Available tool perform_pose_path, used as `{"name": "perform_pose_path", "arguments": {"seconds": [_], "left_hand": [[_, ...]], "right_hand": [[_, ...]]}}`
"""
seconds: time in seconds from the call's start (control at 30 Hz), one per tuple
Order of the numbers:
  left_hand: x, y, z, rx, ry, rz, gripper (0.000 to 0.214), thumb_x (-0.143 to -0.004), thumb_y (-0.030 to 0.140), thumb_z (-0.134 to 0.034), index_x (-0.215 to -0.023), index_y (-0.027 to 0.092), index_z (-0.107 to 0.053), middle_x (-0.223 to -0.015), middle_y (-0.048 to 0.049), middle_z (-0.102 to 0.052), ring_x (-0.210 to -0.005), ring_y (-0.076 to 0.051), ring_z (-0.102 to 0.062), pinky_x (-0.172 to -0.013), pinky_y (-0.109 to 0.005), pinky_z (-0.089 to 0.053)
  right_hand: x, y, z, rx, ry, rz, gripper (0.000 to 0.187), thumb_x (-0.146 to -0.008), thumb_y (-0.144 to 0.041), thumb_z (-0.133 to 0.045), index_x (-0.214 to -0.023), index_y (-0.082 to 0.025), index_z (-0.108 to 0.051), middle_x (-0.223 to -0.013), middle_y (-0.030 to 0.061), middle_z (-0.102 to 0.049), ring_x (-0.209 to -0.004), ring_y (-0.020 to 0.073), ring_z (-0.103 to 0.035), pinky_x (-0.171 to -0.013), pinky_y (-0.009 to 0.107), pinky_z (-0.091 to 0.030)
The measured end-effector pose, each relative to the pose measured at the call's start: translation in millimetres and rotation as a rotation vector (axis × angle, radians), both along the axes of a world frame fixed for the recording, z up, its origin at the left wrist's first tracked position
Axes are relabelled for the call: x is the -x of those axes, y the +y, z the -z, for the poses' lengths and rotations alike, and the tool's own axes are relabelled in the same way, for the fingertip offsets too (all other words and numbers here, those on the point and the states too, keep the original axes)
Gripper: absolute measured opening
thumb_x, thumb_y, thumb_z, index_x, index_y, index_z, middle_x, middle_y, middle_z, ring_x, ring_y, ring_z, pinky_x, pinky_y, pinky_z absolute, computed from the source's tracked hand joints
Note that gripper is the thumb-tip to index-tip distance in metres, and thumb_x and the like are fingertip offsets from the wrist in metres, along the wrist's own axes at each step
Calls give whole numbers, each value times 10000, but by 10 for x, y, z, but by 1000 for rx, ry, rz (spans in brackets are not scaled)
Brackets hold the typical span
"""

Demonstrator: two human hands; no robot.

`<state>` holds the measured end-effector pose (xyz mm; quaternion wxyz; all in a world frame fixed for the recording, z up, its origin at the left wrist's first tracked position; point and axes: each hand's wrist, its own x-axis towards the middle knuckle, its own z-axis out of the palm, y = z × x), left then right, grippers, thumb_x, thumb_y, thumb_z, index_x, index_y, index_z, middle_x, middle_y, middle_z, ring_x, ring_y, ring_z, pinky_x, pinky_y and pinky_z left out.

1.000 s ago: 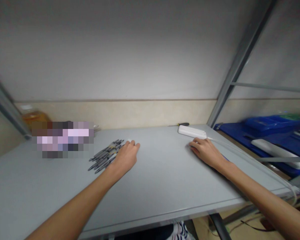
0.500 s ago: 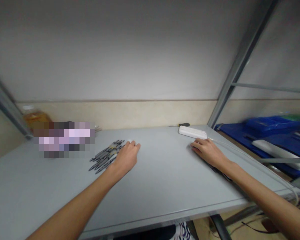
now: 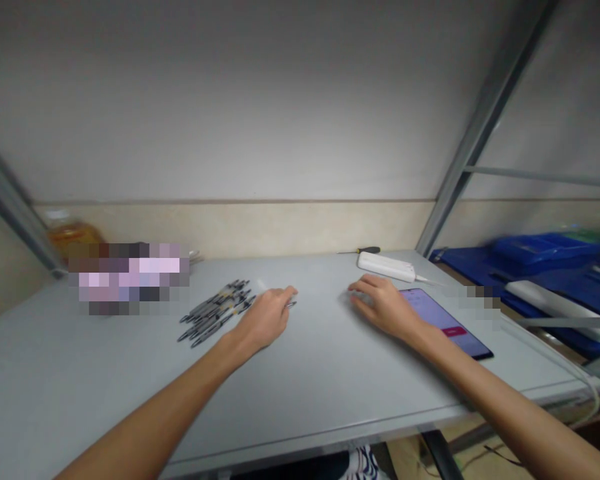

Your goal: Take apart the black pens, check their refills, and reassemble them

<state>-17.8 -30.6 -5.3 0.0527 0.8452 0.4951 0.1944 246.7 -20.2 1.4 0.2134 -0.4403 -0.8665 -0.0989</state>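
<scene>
While reaching with both forearms out over the grey table (image 3: 305,373), curls the left hand (image 3: 264,319) around a single pen (image 3: 291,305), with only its dark end visible past the fingertips. Has a pile of pens (image 3: 214,310) just beside that hand, at its 9 o'clock, loose on the table top and pointing roughly toward 1 o'clock.

Spreads the right hand (image 3: 383,308) low over the table, fingers apart and clamped on nothing; cannot tell about contact of the palm with the surface. Places this hand at 3 o'clock from the left one, clearly apart from it, with bare table between.

Finds a phone (image 3: 447,321) at 3 o'clock of the right wrist, face up, with the screen lit in pale purple and a pink bar on it, one edge hidden behind the wrist. Shows a white power strip (image 3: 385,265) near 12 o'clock of the right hand, close to the wall, and a screwdriver (image 3: 364,250) with a black handle at 11 o'clock of the strip.

Shows at far 3 o'clock some blurred blue trays (image 3: 545,248), and at far 10 o'clock a bottle (image 3: 70,235) of amber liquid beside a metal post (image 3: 15,213).
</scene>
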Motion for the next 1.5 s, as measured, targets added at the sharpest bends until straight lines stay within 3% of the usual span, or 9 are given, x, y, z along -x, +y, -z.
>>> {"name": "perform_pose_path", "arguments": {"seconds": [0.2,0.33,0.5,0.63,0.77,0.87,1.0,1.23,1.5], "left_hand": [[-113,-43,54,284,-594,160,310,-813,212,-498,-1116,183,-440,-896,-47,-642,-744,-116,-614,-693,-243,-488],[-89,7,81,376,-752,157,347,-798,292,-541,-1090,183,-388,-966,-51,-605,-704,-91,-616,-643,-219,-483],[-5,8,2,82,-312,155,185,-819,319,-520,-918,163,-524,-904,-46,-618,-796,-140,-588,-746,-270,-453],[16,-3,-43,-138,46,172,215,-899,248,-373,-1014,160,-531,-967,-69,-596,-943,-181,-522,-847,-319,-396],[-19,7,-65,-264,289,128,273,-916,182,-271,-962,157,-538,-919,-81,-565,-902,-210,-482,-787,-349,-368],[-79,-16,-93,-309,378,109,263,-905,162,-268,-947,154,-528,-925,-96,-548,-902,-228,-458,-769,-364,-341],[-149,-71,-136,-330,410,129,250,-887,159,-297,-1015,155,-512,-974,-112,-533,-928,-246,-443,-781,-389,-316],[-191,-39,-106,-328,491,95,208,-837,90,-355,-928,158,-529,-902,-108,-565,-915,-242,-494,-783,-377,-342],[-259,0,-9,-88,413,-141,255,-841,106,-361,-882,142,-610,-777,-135,-665,-762,-243,-634,-649,-332,-434]], "right_hand": [[680,-155,47,-54,-38,-238,333,-816,-250,-563,-1140,-179,-535,-1007,100,-578,-919,210,-494,-752,329,-392],[828,-153,88,-147,-106,-250,213,-870,-253,-494,-1032,-145,-581,-902,99,-587,-808,191,-487,-670,302,-374],[740,-108,105,-113,-56,-131,258,-904,-294,-430,-851,-139,-629,-779,85,-597,-754,183,-509,-665,285,-370],[663,-79,66,123,165,11,301,-922,-273,-375,-843,-134,-630,-780,81,-631,-735,161,-556,-684,257,-384],[688,-102,-4,313,205,-50,261,-906,-248,-376,-959,-144,-610,-834,70,-661,-728,147,-582,-680,237,-385],[779,-132,-24,268,77,-68,226,-843,-223,-460,-1017,-137,-577,-899,94,-648,-798,169,-582,-708,243,-383],[915,-111,-23,284,-35,201,282,-887,-276,-349,-938,-145,-594,-822,115,-651,-698,184,-588,-599,254,-363],[995,-6,-147,768,51,155,393,-844,-374,-413,-740,-91,-664,-693,80,-652,-602,142,-561,-488,209,-324],[1099,-153,-14,289,-212,259,331,-864,-244,-355,-874,-142,-670,-833,169,-684,-762,251,-651,-633,313,-440]]}}
